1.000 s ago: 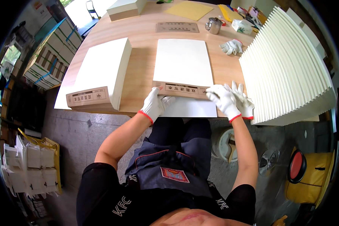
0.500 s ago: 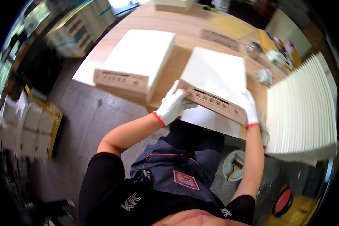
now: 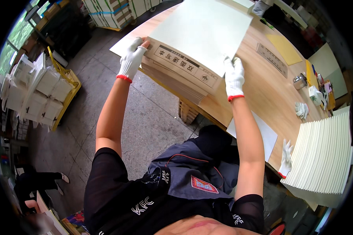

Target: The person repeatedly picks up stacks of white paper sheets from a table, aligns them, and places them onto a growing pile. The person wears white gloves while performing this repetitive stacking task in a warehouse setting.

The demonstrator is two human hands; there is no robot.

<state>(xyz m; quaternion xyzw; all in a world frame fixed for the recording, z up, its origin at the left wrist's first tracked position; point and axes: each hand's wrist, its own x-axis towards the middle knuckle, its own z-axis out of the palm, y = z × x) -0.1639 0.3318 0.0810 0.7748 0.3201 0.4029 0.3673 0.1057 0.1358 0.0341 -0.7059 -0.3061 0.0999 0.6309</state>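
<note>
A large white paper pad (image 3: 202,33) with a brown printed strip (image 3: 186,64) along its near edge lies over a stack of similar pads (image 3: 172,80) at the table's front left. My left hand (image 3: 132,58), in a white glove with a red cuff and bare fingertips, grips the pad's near left corner. At the near right corner, my right hand (image 3: 234,76), also gloved, holds the pad's side edge between thumb and fingers. The pad's far end reaches the upper edge of the view.
On the wooden table (image 3: 259,96) lie a loose brown strip (image 3: 271,59), a yellow sheet (image 3: 284,49), a metal cup (image 3: 300,81) and spare gloves (image 3: 302,110). A tall row of white pads (image 3: 321,152) stands at right. A loaded yellow cart (image 3: 68,98) is at left.
Both hands have carried the pad from the table's middle, left and away from me, onto the stack. The view has turned left with them.
</note>
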